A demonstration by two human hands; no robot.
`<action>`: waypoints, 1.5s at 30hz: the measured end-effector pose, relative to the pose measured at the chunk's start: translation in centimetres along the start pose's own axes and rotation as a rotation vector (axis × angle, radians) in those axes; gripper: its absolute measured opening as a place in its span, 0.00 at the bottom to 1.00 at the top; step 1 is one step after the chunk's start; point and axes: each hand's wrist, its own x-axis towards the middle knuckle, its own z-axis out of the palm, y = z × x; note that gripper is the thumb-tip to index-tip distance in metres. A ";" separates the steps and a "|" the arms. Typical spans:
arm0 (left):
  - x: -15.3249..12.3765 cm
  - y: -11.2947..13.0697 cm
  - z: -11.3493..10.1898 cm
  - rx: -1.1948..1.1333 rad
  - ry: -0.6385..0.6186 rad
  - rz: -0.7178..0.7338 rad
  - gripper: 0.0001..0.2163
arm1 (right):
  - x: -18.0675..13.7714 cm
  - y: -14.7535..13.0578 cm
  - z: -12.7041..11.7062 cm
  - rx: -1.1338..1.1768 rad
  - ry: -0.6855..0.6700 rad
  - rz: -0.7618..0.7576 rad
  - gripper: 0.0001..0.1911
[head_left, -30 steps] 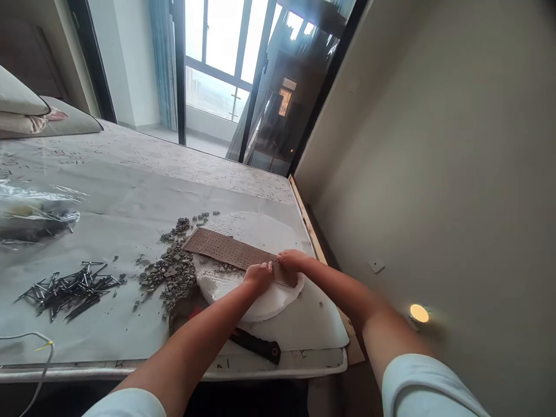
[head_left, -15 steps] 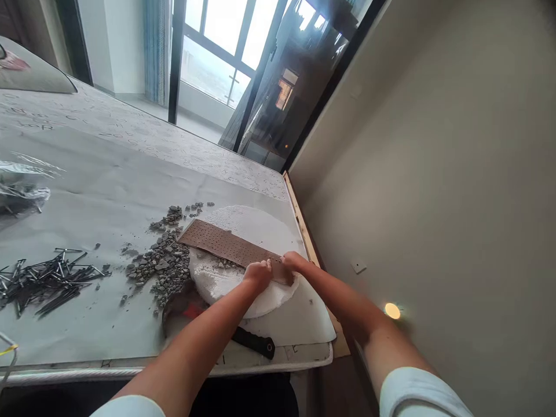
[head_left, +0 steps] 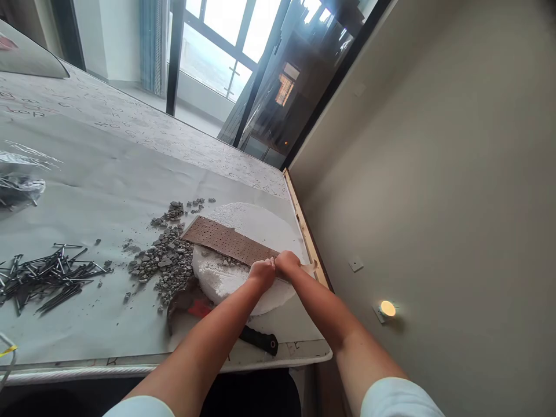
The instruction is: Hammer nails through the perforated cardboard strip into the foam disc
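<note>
A long brown strip [head_left: 230,241] dotted with rows of small holes lies slanting across a round white foam-like slab [head_left: 264,226]. My left hand [head_left: 263,273] is closed on the strip's near edge, right of its middle. Close beside it, almost touching, my right hand [head_left: 287,263] is closed around the strip. Beyond the right hand a pale, bent end [head_left: 310,267] sticks out, seemingly the strip's underside. Grey stone chips [head_left: 167,260] are heaped left of the slab, and a few lie under the strip. My fingertips are hidden.
Below the slab lies a tool with a black handle [head_left: 260,340], partly behind my left forearm, near a curled brown piece [head_left: 176,304]. Dark nails [head_left: 52,275] are piled at left, with a clear plastic bag [head_left: 19,182] behind. A wall [head_left: 434,174] rises at right.
My right hand has turned and come closer to my left. The strip's right end, flat on the slab before, now bends up and shows a pale side. The view has shifted slightly.
</note>
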 end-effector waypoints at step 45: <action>0.4 0.1 -0.7 0.068 -0.073 -0.038 0.22 | -1.9 5.4 0.1 -0.149 0.239 -0.530 0.10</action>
